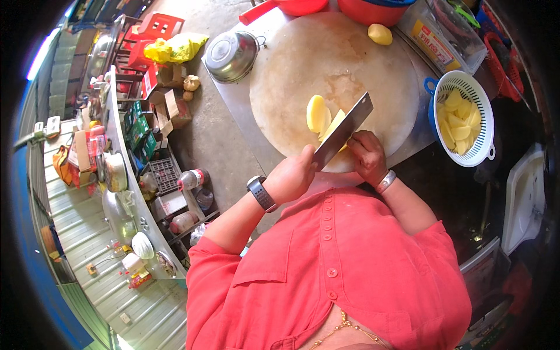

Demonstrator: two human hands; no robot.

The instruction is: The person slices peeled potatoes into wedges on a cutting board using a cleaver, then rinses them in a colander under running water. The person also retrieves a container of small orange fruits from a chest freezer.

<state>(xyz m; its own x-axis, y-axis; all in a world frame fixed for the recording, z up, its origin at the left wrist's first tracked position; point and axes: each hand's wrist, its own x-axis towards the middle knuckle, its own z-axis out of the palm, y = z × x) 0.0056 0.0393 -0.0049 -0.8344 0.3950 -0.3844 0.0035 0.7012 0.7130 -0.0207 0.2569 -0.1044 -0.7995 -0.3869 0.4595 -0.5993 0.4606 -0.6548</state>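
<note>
My left hand point(291, 175), with a dark watch at the wrist, grips the handle of a cleaver point(345, 129). Its broad blade slants up and to the right over a round chopping board point(293, 78). Beside the blade my right hand point(369, 155) has its fingers curled against a piece of peeled potato, mostly hidden by the hand and blade. Left of the cleaver lie cut potato pieces point(316, 113), one with a flat pale face. A whole peeled potato point(379, 34) rests at the board's far edge.
To the right, a white colander point(488, 118) in a blue basin holds potato pieces point(460, 120). An upturned steel bowl point(232, 57) sits at the table's left corner. Red basins point(372, 12) stand behind the board, near a clear plastic box point(442, 39). A shelf unit with bottles point(192, 179) stands leftward.
</note>
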